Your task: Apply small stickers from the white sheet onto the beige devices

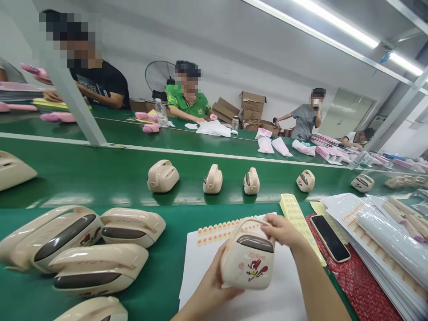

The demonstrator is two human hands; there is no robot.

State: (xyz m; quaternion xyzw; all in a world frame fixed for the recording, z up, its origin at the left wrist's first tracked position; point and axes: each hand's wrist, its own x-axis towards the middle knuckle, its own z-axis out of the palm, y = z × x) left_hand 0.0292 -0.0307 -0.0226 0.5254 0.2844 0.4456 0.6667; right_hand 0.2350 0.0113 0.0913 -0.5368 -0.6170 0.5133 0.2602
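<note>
In the head view, a cream plastic casing (249,263) with a carry handle, a dark brown window and a red cartoon animal printed on its front is held up, slightly tilted. My left hand (216,278) is wrapped round its left side and underside. With closed fingers, my right hand (279,229) grips its top right, by the handle's end; the fingertips are partly hidden. Beneath lies a white sheet (197,272) with rows of small orange-and-cream stickers (210,236) along its far edge.
Several similar cream casings (100,267) crowd the left of the green bench. More casings (213,179) stand in a row on the green conveyor (110,178). To the right lie a yellow sticker strip (296,218), a phone (330,238) and stacked sheets (371,240). Co-workers sit across the line.
</note>
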